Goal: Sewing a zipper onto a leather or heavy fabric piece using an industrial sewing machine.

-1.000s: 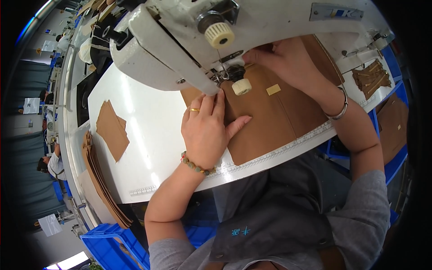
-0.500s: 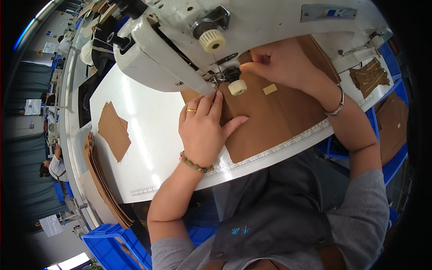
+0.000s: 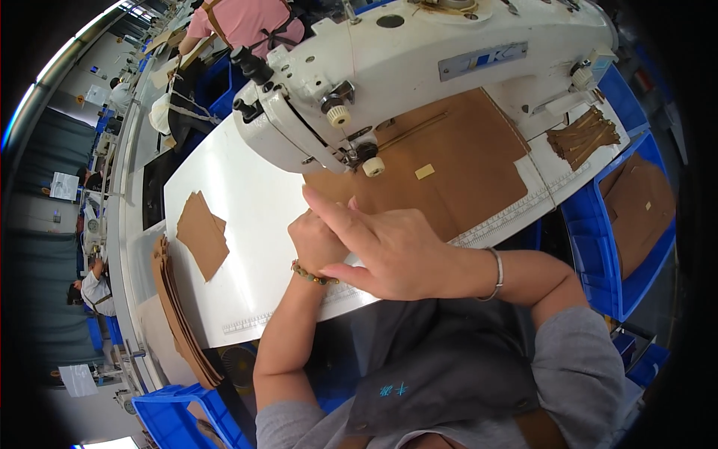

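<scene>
A brown flat panel lies under the white sewing machine, with a small yellowish patch on its upper face. Its near left part is covered by my hands. My right hand crosses over my left, index finger stretched out and thumb apart, and nothing shows in it. Behind it, at the near edge of the panel, is my left hand; its fingers are mostly hidden. Above both hands is the machine's needle area.
Brown cut pieces lie on the white table at left, beside a stack of long brown strips. At right are bundled brown strips and a blue crate holding brown panels. A co-worker in pink is beyond the machine.
My right hand has left the panel by the needle and come down across my left hand. My left hand has drawn back from the needle. The view has shifted, showing more of the machine.
</scene>
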Available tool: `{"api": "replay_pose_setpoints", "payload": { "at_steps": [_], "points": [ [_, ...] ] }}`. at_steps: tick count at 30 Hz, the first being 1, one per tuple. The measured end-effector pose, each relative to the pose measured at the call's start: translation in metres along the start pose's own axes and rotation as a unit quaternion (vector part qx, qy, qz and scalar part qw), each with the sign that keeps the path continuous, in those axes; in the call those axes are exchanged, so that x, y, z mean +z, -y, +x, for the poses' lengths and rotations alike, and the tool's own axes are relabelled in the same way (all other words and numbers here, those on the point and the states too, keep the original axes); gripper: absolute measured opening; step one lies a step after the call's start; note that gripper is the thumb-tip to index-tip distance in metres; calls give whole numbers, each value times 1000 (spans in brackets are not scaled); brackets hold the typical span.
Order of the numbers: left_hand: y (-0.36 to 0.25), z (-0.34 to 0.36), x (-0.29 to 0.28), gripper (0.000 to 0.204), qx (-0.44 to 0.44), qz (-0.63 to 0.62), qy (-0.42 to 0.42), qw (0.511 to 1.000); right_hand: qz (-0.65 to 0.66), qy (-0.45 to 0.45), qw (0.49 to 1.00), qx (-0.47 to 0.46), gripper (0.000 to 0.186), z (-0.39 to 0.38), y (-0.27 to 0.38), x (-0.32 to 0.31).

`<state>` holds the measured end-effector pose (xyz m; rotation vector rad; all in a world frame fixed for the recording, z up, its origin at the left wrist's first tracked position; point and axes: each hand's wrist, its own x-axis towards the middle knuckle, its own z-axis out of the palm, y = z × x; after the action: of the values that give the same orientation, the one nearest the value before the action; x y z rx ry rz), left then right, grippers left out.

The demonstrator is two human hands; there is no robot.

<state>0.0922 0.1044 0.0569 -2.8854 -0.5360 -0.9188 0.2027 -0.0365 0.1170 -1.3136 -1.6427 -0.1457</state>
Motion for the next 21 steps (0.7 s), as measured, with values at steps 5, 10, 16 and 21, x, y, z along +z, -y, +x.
{"api": "replay_pose_setpoints", "payload": {
  "at_steps": [5, 10, 16, 21],
  "points": [
    [1, 1, 4, 30, 57, -34, 55, 996, -3, -95, 987, 132, 96, 37, 12, 28],
    [-2, 5, -2, 29, 99, -76, 106, 987, 102, -154, 978, 97, 82, 37, 16, 38],
    [-8, 14, -8, 36, 130, -107, 132, 977, 188, -83, 969, 139, 33, 30, 16, 16],
    [-13, 3, -24, 47, 145, -127, 167, 967, 275, 57, 948, 148, 47, 22, 23, 14]
  ]
}}
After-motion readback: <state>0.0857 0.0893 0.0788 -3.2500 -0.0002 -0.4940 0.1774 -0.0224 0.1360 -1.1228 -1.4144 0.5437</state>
